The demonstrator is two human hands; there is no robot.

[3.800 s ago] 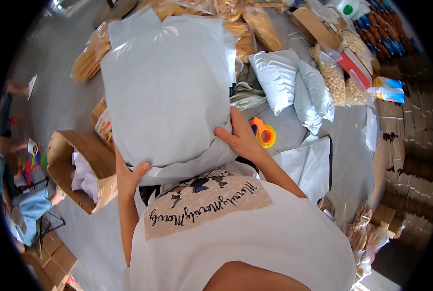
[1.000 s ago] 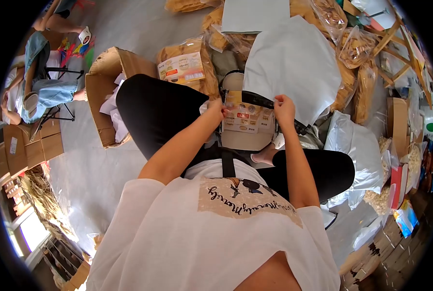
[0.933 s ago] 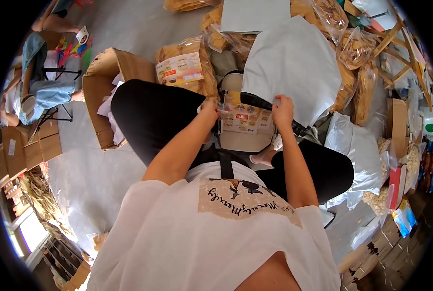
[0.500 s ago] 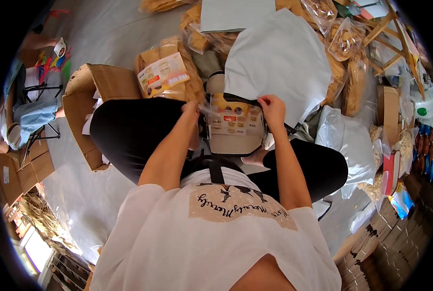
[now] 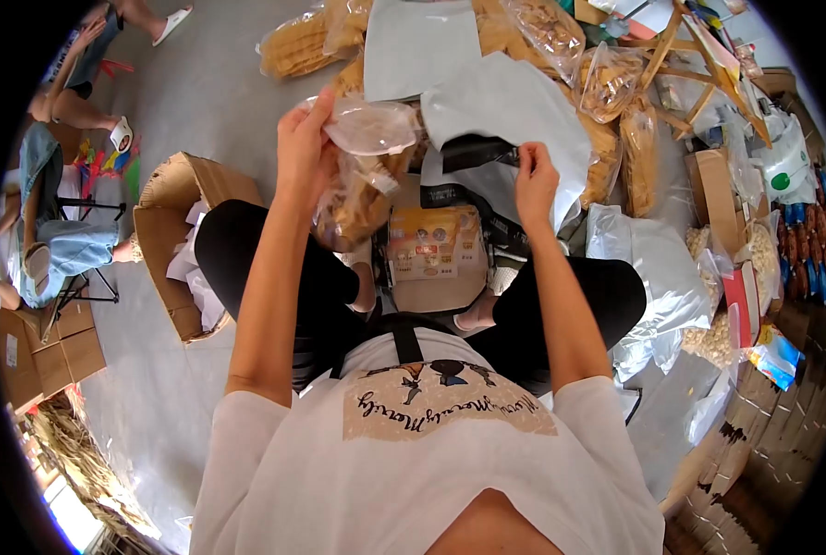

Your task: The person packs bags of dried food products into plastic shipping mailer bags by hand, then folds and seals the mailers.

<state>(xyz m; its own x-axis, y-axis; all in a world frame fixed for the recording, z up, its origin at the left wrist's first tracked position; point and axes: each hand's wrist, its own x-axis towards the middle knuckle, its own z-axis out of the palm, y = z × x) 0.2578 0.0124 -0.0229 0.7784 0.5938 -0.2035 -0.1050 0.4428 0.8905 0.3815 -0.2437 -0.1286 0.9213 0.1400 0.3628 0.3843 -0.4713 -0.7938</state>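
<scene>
My left hand (image 5: 304, 153) is raised ahead of my left knee, closed on the upper part of a clear plastic bag (image 5: 357, 199) that hangs with brown dried pieces inside. In my right hand (image 5: 536, 190), fingers pinch the open edge of a pale grey mailing bag (image 5: 514, 111); its black inside shows beside the fingertips. Between my feet sits a low beige stand (image 5: 440, 290) with a dark edge. Printed orange and white cards (image 5: 424, 242) lie on it. A black strip with white print runs along its far side.
An open cardboard box (image 5: 174, 185) with white paper inside stands left. Bagged brown goods (image 5: 293, 44) lie ahead, near a wooden frame (image 5: 699, 79). At right rests a silvery plastic sack (image 5: 648, 264). Other people's legs (image 5: 54, 222) show far left.
My left hand has lifted the bag of brown pieces up and forward from beside the stand. My right hand has drawn the mailing bag's edge open, exposing its black inside.
</scene>
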